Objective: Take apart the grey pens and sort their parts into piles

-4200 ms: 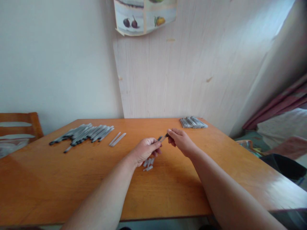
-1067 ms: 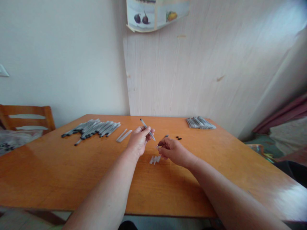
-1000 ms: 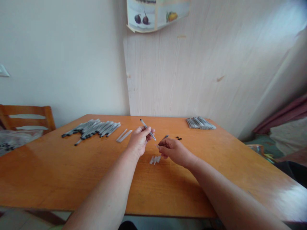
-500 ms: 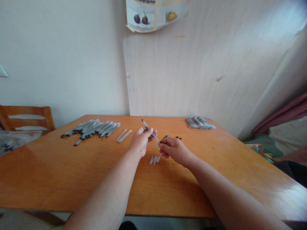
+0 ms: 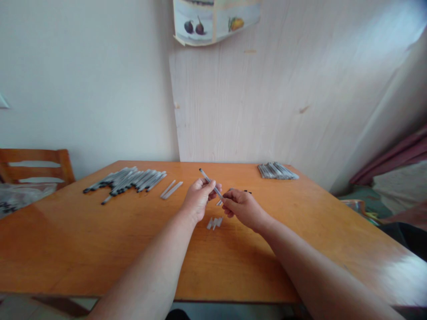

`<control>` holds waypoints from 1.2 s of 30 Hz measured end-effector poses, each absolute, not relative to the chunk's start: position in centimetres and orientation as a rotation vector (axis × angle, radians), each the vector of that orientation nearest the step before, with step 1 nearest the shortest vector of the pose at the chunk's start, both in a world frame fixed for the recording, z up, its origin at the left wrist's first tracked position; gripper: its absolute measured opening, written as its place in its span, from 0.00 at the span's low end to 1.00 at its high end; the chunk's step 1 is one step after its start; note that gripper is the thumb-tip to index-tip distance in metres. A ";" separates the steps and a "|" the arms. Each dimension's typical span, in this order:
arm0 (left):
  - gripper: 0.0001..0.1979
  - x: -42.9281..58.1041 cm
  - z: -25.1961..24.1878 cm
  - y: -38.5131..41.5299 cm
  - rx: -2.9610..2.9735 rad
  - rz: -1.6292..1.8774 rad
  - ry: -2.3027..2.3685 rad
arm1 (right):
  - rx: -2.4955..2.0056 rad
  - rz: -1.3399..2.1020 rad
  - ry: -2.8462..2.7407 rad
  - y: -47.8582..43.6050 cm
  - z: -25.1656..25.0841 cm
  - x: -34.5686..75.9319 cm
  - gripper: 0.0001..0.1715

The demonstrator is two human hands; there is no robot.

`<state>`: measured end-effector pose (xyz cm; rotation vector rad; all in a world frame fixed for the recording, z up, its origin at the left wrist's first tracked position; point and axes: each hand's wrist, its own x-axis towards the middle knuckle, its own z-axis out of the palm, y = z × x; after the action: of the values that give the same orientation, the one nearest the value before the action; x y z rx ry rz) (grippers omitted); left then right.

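Held slantwise above the table is a slim translucent pen (image 5: 208,178) with a dark upper end. My left hand (image 5: 199,198) is closed around its barrel, thumb on top. At the pen's lower end, my right hand (image 5: 242,207) pinches with thumb and forefinger; the fingertips hide the tip and whatever small part may be there. Just below the hands lie several short whitish translucent pieces (image 5: 214,223), perhaps caps. Small black pieces (image 5: 247,191) show behind my right hand, with other thin parts partly hidden beside it.
At the left of the wooden table (image 5: 133,249) lies a heap of pens (image 5: 130,180) with black ends. Two clear tubes (image 5: 172,190) are beside it. A bundle of pens (image 5: 277,171) sits far right. A chair (image 5: 36,162) and a plastic bag (image 5: 26,195) stand left.
My right fingers have met the pen's lower end, covering the tip that showed before. The pen has shifted slightly right and down with my left hand.
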<state>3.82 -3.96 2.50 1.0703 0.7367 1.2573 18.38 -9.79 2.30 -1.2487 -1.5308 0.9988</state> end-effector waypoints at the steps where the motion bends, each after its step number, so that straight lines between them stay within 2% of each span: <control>1: 0.12 3.8 2.5 -3.9 1.070 1.261 0.738 | -1.249 0.983 -1.534 -9.8 2.4 18.4 0.06; 15: 0.13 4.9 2.2 -4.4 0.998 1.354 0.704 | -1.310 0.782 -1.548 -9.5 1.9 18.5 0.09; 36: 0.11 5.9 2.2 -5.2 0.945 1.425 0.667 | -1.323 0.744 -1.557 -9.6 2.0 18.5 0.11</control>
<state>5.86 -5.19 2.24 0.9453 0.6670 1.4250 18.49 -9.56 2.02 -1.3235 -1.5567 0.7440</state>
